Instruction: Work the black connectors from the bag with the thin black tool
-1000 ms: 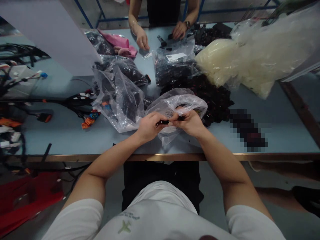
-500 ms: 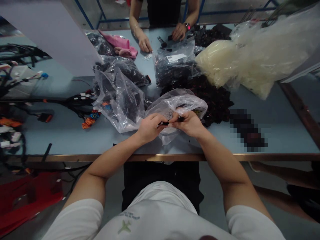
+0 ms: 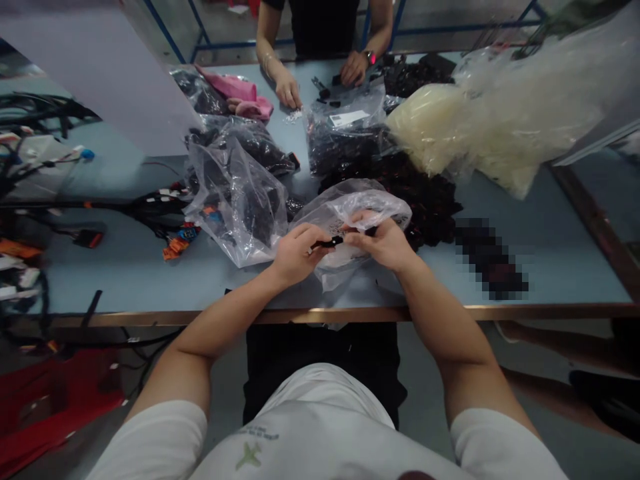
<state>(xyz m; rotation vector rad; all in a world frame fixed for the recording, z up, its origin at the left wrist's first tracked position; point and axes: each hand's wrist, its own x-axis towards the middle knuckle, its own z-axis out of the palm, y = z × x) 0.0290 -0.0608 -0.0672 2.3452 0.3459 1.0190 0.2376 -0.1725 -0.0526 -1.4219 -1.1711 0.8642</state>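
L hand (image 3: 295,257) narrow pinch on black connector (image 3: 327,242) | R hand (image 3: 383,243) curled at poly bag (image 3: 367,203) (grip unclear)

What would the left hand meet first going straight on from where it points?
Probably the right hand, just past the small black part in the left hand; depth is unclear.

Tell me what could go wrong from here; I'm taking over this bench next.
The small black part pinched in the left hand could slip; if it dropped onto the dark heap of parts beside the clear plastic bag, it would probably be hard to spot. The bag, under the right hand, sits close to the table's front edge, so it might slide off and spill if tugged.
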